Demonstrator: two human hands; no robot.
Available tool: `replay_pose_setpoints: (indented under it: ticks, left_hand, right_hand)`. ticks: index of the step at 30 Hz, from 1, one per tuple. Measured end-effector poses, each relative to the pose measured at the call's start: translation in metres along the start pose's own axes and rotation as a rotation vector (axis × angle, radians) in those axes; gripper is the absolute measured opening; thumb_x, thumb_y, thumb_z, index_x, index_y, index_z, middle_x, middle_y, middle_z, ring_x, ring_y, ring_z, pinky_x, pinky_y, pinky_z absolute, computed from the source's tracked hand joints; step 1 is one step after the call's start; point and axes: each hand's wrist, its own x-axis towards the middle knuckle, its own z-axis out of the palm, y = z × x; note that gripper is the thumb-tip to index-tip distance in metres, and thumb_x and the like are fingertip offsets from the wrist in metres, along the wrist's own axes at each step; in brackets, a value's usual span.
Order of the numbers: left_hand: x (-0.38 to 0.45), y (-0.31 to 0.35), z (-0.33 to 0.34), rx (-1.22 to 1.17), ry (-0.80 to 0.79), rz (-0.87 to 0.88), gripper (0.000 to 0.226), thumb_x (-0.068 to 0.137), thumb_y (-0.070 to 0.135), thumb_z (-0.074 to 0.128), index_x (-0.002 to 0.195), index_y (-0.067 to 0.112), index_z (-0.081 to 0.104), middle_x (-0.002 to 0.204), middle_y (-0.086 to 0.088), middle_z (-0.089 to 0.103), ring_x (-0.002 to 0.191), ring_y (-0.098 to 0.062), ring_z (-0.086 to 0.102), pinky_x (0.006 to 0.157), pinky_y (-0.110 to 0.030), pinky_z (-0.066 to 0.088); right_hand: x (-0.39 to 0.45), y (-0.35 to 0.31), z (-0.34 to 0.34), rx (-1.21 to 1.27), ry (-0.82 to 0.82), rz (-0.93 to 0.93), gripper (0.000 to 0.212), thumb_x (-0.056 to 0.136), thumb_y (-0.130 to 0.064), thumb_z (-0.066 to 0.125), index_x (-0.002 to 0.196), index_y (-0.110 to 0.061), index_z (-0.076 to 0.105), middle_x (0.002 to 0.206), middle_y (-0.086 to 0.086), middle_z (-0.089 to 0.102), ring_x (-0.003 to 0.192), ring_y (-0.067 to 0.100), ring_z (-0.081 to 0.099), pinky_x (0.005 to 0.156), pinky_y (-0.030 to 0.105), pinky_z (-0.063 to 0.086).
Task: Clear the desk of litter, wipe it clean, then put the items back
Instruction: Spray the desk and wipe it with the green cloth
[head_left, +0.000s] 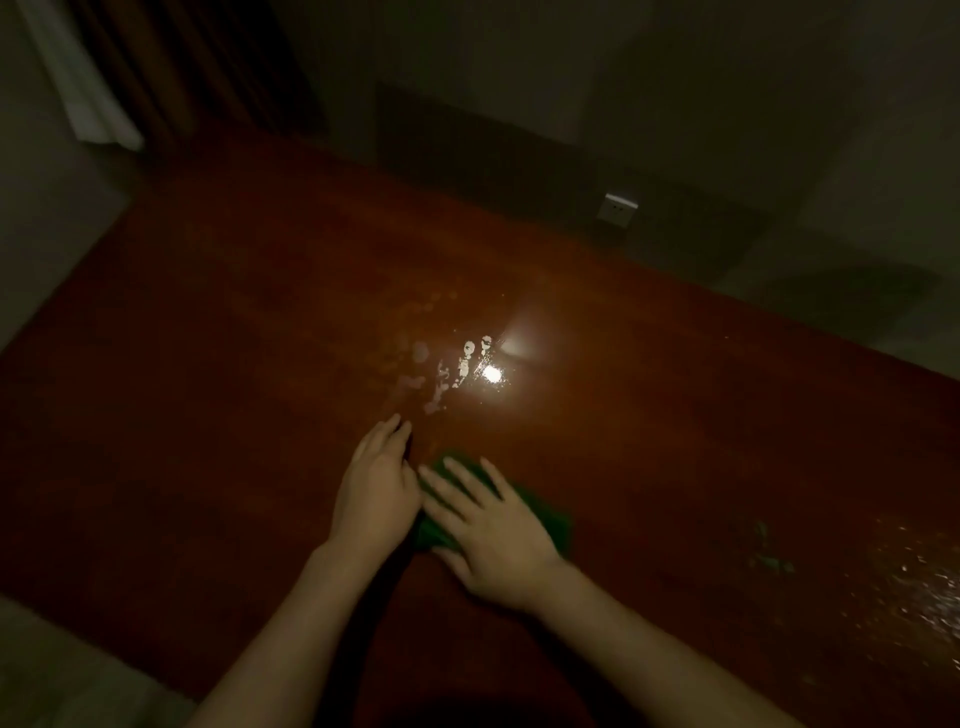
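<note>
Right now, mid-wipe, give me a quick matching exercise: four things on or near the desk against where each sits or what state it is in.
Things:
1. green cloth
2. left hand
3. white wall socket
4. whitish wet smears

Places or states:
A. beyond the reddish-brown wooden desk's far edge
B. under the flat right hand
C. beside the bright light reflection, ahead of both hands
D. flat on bare wood, left of the cloth

Pairs: 1-B, 2-D, 3-A, 4-C
</note>
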Motion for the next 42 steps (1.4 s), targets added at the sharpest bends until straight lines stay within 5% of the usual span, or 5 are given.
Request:
replay_pose_setpoints:
  ticks: [4,14,25,35,42]
  left_hand:
    - [-0.013,-0.002,0.003,0.018,-0.035,0.037,0.050,0.099,0.008,0.036,0.148,0.012,0.028,0.157,0.000,0.018,0.145,-0.015,0.011,0.115,-0.024,0.008]
    - [-0.051,-0.032,0.005,0.060,-0.118,0.148,0.054,0.097,0.006,0.037,0.149,0.014,0.023,0.158,0.001,0.014,0.146,-0.013,0.007,0.120,-0.032,0.007]
    - [-0.083,-0.068,-0.002,0.105,-0.186,0.233,0.055,0.096,0.006,0.038,0.149,0.013,0.025,0.158,0.001,0.015,0.146,-0.014,0.008,0.120,-0.033,0.008]
    - [-0.130,-0.124,-0.011,0.207,-0.203,0.363,0.056,0.096,0.009,0.039,0.150,0.013,0.022,0.159,0.001,0.012,0.146,-0.014,0.004,0.120,-0.034,0.004]
    - [-0.148,-0.161,-0.021,0.075,-0.055,0.350,0.039,0.086,-0.006,0.048,0.123,0.003,0.061,0.124,-0.013,0.060,0.115,-0.027,0.053,0.097,-0.031,0.039]
  right_hand:
    - [-0.081,-0.002,0.022,-0.053,-0.046,-0.081,0.065,0.093,-0.056,0.033,0.151,-0.029,0.020,0.155,-0.005,0.026,0.143,0.017,0.020,0.114,0.048,0.010]
    - [-0.013,0.070,-0.015,0.174,0.111,0.853,0.061,0.100,-0.049,0.023,0.152,-0.026,0.001,0.160,-0.001,-0.001,0.148,0.019,-0.003,0.118,0.046,-0.001]
    - [-0.109,-0.145,0.052,0.003,-0.016,0.003,0.064,0.093,-0.052,0.036,0.150,-0.027,0.021,0.155,-0.005,0.026,0.143,0.020,0.019,0.114,0.050,0.009]
    - [-0.055,-0.072,0.020,0.237,0.186,1.033,0.061,0.100,-0.050,0.022,0.153,-0.026,0.003,0.160,-0.001,0.000,0.148,0.020,-0.002,0.118,0.047,-0.001]
    - [0.012,-0.158,0.009,0.153,0.058,0.506,0.060,0.099,-0.056,0.014,0.152,-0.032,0.001,0.160,-0.003,-0.002,0.147,0.020,-0.006,0.115,0.047,-0.009]
